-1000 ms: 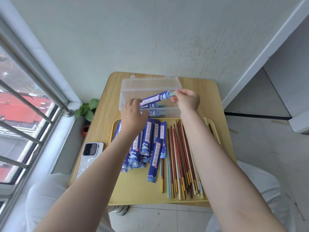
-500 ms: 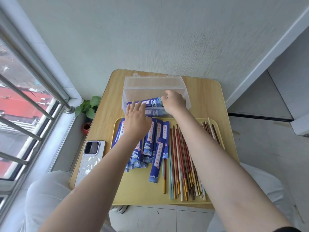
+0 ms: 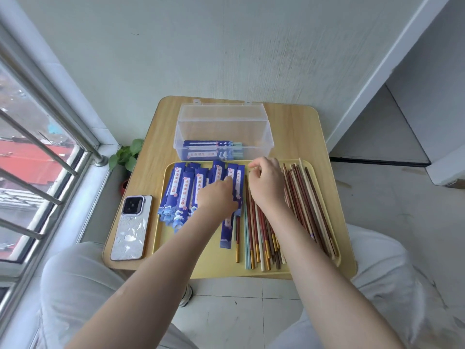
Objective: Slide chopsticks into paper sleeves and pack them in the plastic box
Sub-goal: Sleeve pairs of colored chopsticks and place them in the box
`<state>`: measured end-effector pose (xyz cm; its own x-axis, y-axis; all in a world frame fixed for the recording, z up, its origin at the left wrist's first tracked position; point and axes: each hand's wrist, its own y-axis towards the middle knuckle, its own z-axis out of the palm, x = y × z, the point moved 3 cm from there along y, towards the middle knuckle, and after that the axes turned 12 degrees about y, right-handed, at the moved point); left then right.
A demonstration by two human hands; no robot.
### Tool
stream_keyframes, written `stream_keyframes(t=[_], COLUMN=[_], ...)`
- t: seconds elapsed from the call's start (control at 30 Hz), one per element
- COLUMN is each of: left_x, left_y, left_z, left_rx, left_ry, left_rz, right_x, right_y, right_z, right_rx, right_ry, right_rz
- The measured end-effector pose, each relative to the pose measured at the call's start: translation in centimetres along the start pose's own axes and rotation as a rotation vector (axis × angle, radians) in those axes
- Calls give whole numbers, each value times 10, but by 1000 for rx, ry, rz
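Head view: the left grip (image 3: 218, 195) rests curled on the paper sleeves (image 3: 185, 192), whether pinching one I cannot tell; the right grip (image 3: 266, 182) curls over the chopsticks (image 3: 254, 230), likely picking a pair. Sleeved pairs (image 3: 211, 147) already lie in the plastic box (image 3: 224, 117) behind the tray (image 3: 216, 263).

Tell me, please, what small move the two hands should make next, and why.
Probably each should grasp: the right hand a pair from the loose coloured chopsticks, the left hand a blue paper sleeve. Both hover there; the clear plastic box holds sleeved pairs.
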<state>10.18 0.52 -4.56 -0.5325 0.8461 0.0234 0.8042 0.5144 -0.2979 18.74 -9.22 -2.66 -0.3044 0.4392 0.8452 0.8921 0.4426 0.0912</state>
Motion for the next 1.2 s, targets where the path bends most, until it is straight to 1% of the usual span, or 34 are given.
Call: stream_keyframes(t=[0.13, 0.2, 0.27, 0.33, 0.4, 0.47, 0.5, 0.57, 0.6, 0.63, 0.67, 0.7, 0.73, 0.77, 0.8, 0.87, 0.9, 0.93, 0.97, 1.03, 1.07, 1.1, 1.13, 1.2], left_x=[-7, -6, 0, 13, 25, 34, 37, 42, 44, 46, 48, 48, 47, 41, 35, 17, 10, 4, 2, 5, 8, 11, 14, 15], left_y=[-7, -9, -10, -10, -14, -21, -24, -30, -31, -33, -35, -39, -42, -44, -46, -48, -49, -48, -48, -49, -50, -52, -54, -58], left_z=[0, 1, 1, -4, -10, -18, -21, -20, -17, -14, -13, -13, -14, -16, -17, -19, -18, -17, -14, -10, -6, -2, 4, 14], left_rx=[-9, -23, -80, -140, -176, -234, -261, -259, -235, -244, -299, -379, -462, -499, -468, -278, -196, -149, -125, -91, -76, -55, -27, 52], left_ry=[40, -45, -258, -593, -966, -1244, -1345, -1495, -1516, -1450, -1275, -1062, -881, -779, -733, -686, -646, -606, -604, -718, -788, -868, -982, -1258], left_rz=[-29, -57, -100, -181, -292, -386, -423, -472, -485, -486, -461, -395, -288, -155, -29, 158, 213, 237, 232, 167, 128, 80, 20, -110], right_x=[-13, -16, -15, -13, -10, -9, -8, -8, -10, -12, -13, -15, -16, -16, -14, -9, -6, -2, 0, -1, -3, -5, -8, -11], right_y=[-23, -32, -39, -44, -48, -51, -52, -51, -50, -48, -46, -44, -43, -43, -43, -45, -45, -46, -47, -48, -49, -51, -54, -62], right_z=[-2, -2, -4, -4, -6, -9, -11, -18, -21, -25, -29, -31, -33, -34, -34, -31, -30, -28, -28, -28, -29, -30, -29, -21], right_rx=[282, 341, 354, 390, 478, 552, 550, 450, 365, 275, 204, 165, 158, 172, 195, 238, 250, 251, 240, 200, 182, 176, 196, 296], right_ry=[-9, -11, 36, 132, 235, 388, 489, 643, 676, 688, 681, 668, 654, 639, 621, 604, 599, 595, 597, 599, 553, 447, 278, -126], right_rz=[146, 171, 193, 235, 278, 353, 391, 425, 429, 430, 429, 429, 434, 442, 450, 459, 457, 451, 441, 412, 391, 354, 298, 181])
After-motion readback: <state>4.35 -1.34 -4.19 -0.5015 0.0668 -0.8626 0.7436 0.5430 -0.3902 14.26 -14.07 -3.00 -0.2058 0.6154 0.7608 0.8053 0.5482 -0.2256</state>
